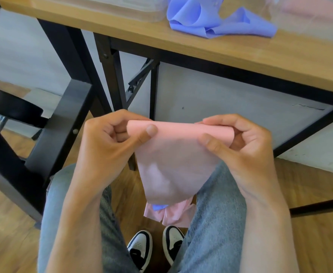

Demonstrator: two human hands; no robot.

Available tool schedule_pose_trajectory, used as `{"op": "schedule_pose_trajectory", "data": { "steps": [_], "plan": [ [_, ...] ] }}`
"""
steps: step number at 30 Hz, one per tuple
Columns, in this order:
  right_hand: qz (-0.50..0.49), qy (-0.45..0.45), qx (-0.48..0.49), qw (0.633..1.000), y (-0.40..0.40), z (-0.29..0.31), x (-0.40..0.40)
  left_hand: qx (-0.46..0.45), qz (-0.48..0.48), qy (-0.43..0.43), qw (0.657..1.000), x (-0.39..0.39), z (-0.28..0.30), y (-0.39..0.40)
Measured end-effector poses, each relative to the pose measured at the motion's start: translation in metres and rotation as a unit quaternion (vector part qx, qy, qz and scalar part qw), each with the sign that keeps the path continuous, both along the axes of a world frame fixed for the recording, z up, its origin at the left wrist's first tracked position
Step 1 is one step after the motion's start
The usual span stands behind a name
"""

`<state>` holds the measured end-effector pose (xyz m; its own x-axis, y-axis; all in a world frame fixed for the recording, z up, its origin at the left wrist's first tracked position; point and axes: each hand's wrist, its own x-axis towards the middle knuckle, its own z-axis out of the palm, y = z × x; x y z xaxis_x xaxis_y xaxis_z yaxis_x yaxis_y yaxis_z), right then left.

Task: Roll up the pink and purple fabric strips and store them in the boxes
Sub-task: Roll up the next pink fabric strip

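Pink fabric strip [173, 154]: pale pink, plain, no pattern; its heap on floor [171, 213] same pink, small purple patch showing. Purple fabric [201, 18] on tabletop [240, 50]: lilac-blue, plain. Tabletop: light brown wood grain, black metal frame [110, 62]. Boxes [122, 8]: clear plastic, one at right [309, 10] showing pink contents. Floor [319, 233]: brown wood pattern. Jeans [216, 223]: light blue denim. Shoes [140, 247]: black and white.

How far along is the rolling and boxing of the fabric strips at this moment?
Early. Nothing visibly finished. In hand: both the left hand and right hand pinch the top of a pink strip, a short roll just started, its tail hanging to the floor. Left: the purple strip lies loose on the table, unrolled. The clear boxes are blurred; contents unclear.
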<state>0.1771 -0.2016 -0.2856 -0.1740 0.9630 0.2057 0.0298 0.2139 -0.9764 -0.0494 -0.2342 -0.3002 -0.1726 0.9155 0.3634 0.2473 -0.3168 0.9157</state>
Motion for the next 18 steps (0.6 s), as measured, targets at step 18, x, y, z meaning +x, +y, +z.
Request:
{"op": "schedule_pose_trajectory", "data": {
  "steps": [18],
  "plan": [
    [-0.062, 0.036, -0.008, 0.997, 0.0009, -0.0088, -0.0050, -0.007, -0.049, 0.001, 0.999, 0.0007, -0.0075, 0.0035]
  ]
}}
